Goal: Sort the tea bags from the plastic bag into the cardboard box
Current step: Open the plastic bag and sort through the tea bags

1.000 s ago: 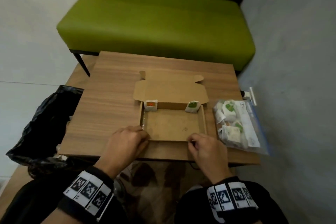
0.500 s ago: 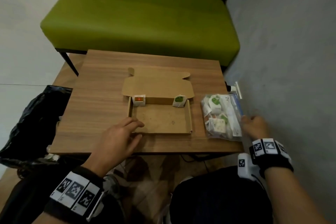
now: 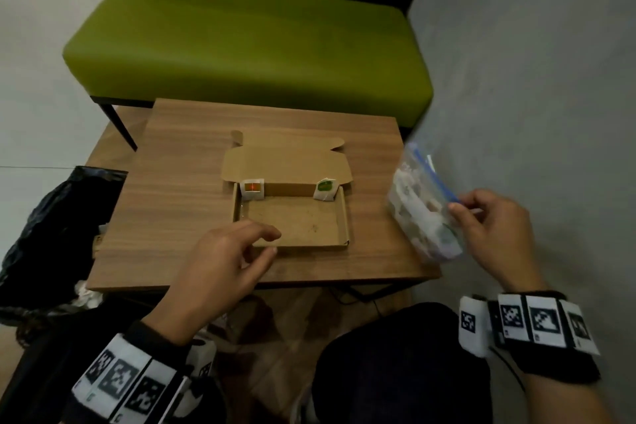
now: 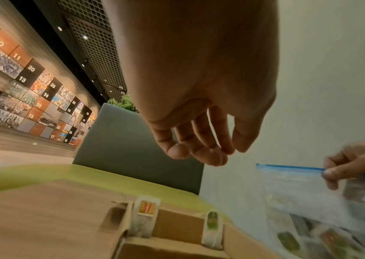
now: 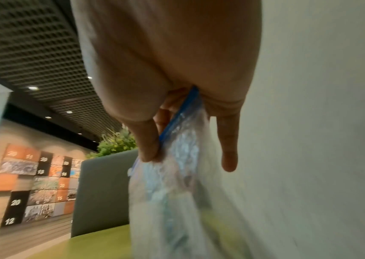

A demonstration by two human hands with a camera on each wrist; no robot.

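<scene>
An open cardboard box (image 3: 292, 220) lies on the wooden table (image 3: 172, 200). One orange-label tea bag (image 3: 252, 188) stands in its far left corner and one green-label tea bag (image 3: 325, 188) in its far right corner. My right hand (image 3: 481, 224) pinches the blue zip edge of the clear plastic bag (image 3: 421, 210) of tea bags and holds it lifted at the table's right edge; the bag (image 5: 177, 184) hangs blurred in the right wrist view. My left hand (image 3: 234, 251) hovers over the box's near left corner, fingers loosely curled, holding nothing (image 4: 199, 149).
A green bench (image 3: 247, 41) stands beyond the table. A black rubbish bag (image 3: 51, 227) sits on the floor at the left. A grey wall (image 3: 533, 79) runs close along the right side of the table.
My right hand left the box, reached the plastic bag and has lifted it off the table. My left hand let go of the box edge and rose slightly.
</scene>
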